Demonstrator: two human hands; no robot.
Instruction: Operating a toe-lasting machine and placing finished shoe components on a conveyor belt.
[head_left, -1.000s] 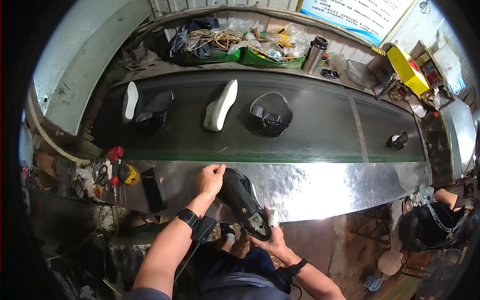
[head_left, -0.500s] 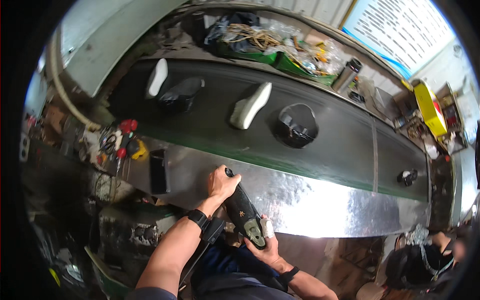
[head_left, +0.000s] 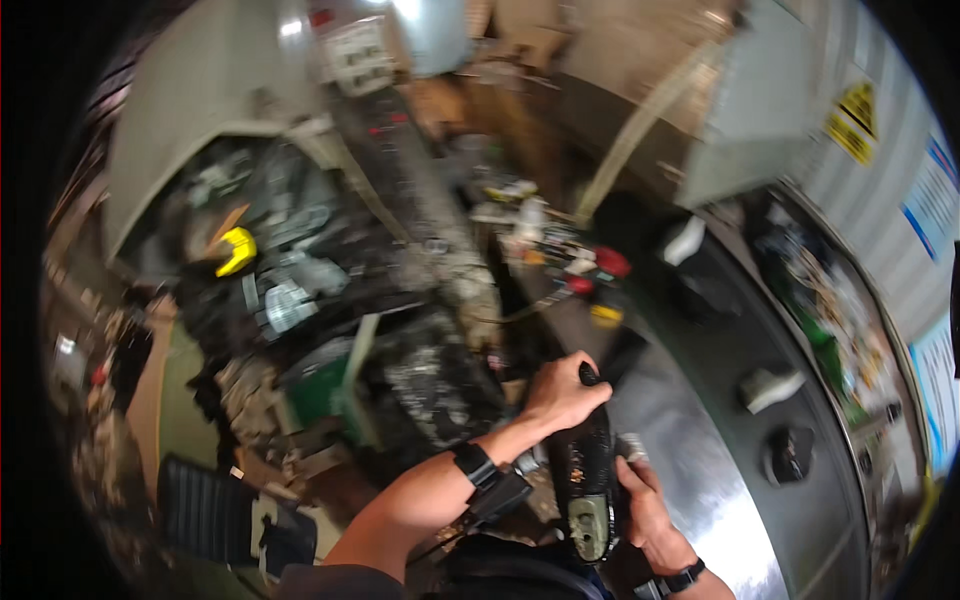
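Note:
A black shoe upper point(head_left: 578, 458) is stretched on a shoe last, with the last's grey-green top point(head_left: 590, 530) showing at the near end. My left hand point(head_left: 565, 392) is closed around its far end, and a black tip pokes out past the fingers. Along the right side, my right hand point(head_left: 652, 512) has its fingers curled against the shoe; one finger is wrapped in white tape. The picture is smeared by motion, so the right fingers' exact contact is hard to see.
A metal ledge point(head_left: 668, 420) borders a dark conveyor belt point(head_left: 715, 345) on the right. The belt carries white soles point(head_left: 770, 388) and black shoe parts point(head_left: 790, 455). Left are a cluttered dark machine point(head_left: 430, 375), black bags point(head_left: 300, 260) and a chair point(head_left: 205, 510). Small tools point(head_left: 600, 262) lie ahead.
My view has swung left, so the belt now sits at the right and the machine and bags have come into sight. The shoe stays between my hands, now pointing more straight away from me.

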